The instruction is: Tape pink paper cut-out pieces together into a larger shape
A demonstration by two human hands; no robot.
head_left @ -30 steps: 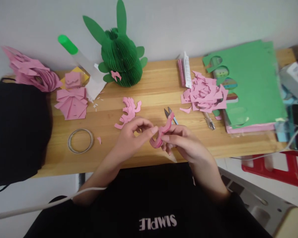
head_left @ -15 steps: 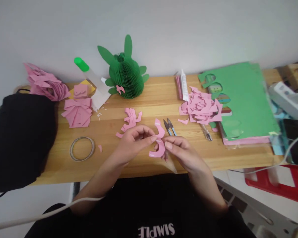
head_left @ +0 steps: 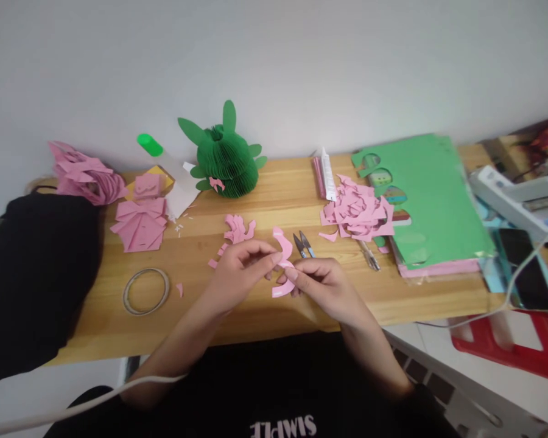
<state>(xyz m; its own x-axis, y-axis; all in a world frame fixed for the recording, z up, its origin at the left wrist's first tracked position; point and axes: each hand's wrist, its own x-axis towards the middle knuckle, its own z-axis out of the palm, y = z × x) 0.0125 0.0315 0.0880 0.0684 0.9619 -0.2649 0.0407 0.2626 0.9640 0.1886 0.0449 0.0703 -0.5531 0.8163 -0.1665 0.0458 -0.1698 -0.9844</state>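
Both hands meet over the front middle of the wooden table (head_left: 265,316). My left hand (head_left: 240,274) and my right hand (head_left: 319,283) each pinch the same curved pink paper piece (head_left: 284,246), fingertips touching at its middle. One end of the piece curls up, the other hangs down toward the table. Small thread snips (head_left: 302,243) lie just behind the hands. A little pile of cut pink shapes (head_left: 237,230) lies behind my left hand.
A green honeycomb paper plant (head_left: 223,159) stands at the back. Pink scraps (head_left: 357,210), a glue tube (head_left: 327,173), a green paper stack (head_left: 424,201), a tape ring (head_left: 145,291), folded pink pieces (head_left: 139,222), a black bag (head_left: 31,274) at left, a phone (head_left: 525,267) at right.
The camera has tilted up, so the table sits lower in view. The pink piece has been turned and opened out between the fingertips; both hands stay on it.
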